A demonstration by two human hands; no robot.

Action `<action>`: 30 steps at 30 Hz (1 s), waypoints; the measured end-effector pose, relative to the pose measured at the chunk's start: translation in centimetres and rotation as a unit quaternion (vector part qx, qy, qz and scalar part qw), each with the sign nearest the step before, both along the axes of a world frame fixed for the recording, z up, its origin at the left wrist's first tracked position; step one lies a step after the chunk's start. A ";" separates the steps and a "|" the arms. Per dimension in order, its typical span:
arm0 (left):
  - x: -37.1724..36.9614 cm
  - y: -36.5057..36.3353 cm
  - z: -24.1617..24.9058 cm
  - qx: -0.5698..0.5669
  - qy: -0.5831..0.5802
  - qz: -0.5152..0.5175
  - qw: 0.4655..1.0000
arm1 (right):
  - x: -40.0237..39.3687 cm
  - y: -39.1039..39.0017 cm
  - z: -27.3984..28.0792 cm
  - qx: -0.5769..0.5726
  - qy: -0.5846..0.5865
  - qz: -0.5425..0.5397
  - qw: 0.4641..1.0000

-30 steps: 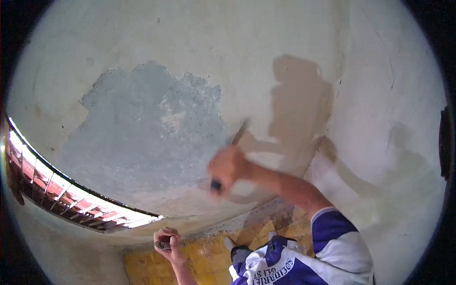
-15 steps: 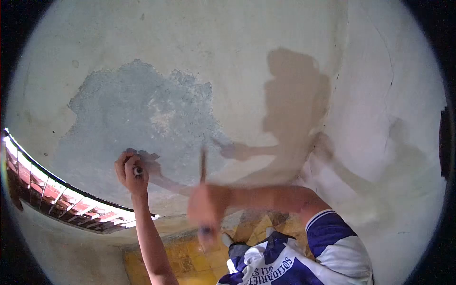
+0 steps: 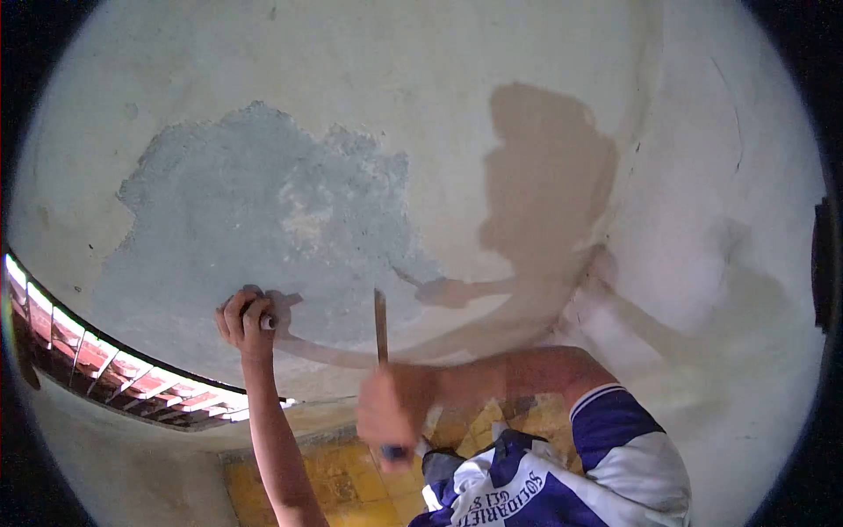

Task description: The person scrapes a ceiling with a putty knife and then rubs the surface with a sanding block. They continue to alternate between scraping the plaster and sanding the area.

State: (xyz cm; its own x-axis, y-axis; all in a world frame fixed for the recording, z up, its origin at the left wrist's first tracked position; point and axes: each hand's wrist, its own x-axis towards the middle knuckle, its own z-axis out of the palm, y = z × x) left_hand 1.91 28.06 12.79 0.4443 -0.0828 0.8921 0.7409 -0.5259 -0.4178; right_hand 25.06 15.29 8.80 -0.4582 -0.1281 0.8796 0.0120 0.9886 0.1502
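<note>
My left hand (image 3: 245, 321) is raised to the wall, its fingers closed round a short metal chisel (image 3: 267, 322) whose tip meets the lower edge of a grey bare-cement patch (image 3: 263, 211). My right hand (image 3: 391, 413), blurred by motion, grips a long tool with a wooden shaft (image 3: 380, 323) pointing up and a blue butt end (image 3: 395, 452) below the fist. The tool's head is too blurred to make out. It stands to the right of the chisel, apart from it.
Cream plaster wall (image 3: 421, 105) surrounds the patch and carries my shadow (image 3: 544, 193). At lower left an opening with a railing (image 3: 132, 378) shows red roof tiles. Yellow floor tiles (image 3: 360, 483) lie below. My blue-and-white shirt sleeve (image 3: 615, 448) fills the lower right.
My left hand rose from near the floor to the wall and set the chisel against the patch. My right hand swung down and left with the long tool.
</note>
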 end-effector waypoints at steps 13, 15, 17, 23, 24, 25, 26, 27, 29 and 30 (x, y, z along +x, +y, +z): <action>-0.5 -0.3 -0.5 -0.001 0.010 0.011 1.000 | 2.7 4.2 -0.2 0.031 -0.004 -0.133 0.991; -0.5 0.0 -0.2 0.004 0.015 0.010 1.000 | 1.8 2.7 0.2 0.008 0.012 -0.080 0.997; -0.1 -0.1 -0.3 0.009 0.003 0.000 1.000 | -0.4 -0.5 -0.2 -0.014 -0.008 0.006 1.000; -0.1 -0.3 -0.1 0.008 0.010 0.012 1.000 | 3.0 3.0 0.1 0.014 -0.004 -0.117 0.993; -0.4 -0.7 -0.4 0.000 0.013 0.012 1.000 | 2.4 2.0 -0.5 0.004 -0.004 -0.130 0.992; -0.5 -0.4 -0.5 0.003 0.010 0.012 1.000 | 2.2 1.8 -0.8 0.011 -0.005 -0.104 0.994; -0.3 0.0 -0.4 0.007 0.004 0.011 1.000 | 2.1 1.7 -1.2 0.019 -0.009 -0.079 0.997; -0.2 -0.2 -0.4 0.004 0.005 0.011 1.000 | 1.6 1.1 -1.9 0.018 -0.009 -0.052 0.998; -0.2 -0.3 -0.1 0.000 0.011 0.006 1.000 | 4.5 3.2 -0.7 0.000 -0.042 -0.101 0.994; -0.2 -0.5 -0.1 -0.003 0.013 0.008 1.000 | 4.2 3.0 -1.1 -0.007 -0.036 -0.110 0.993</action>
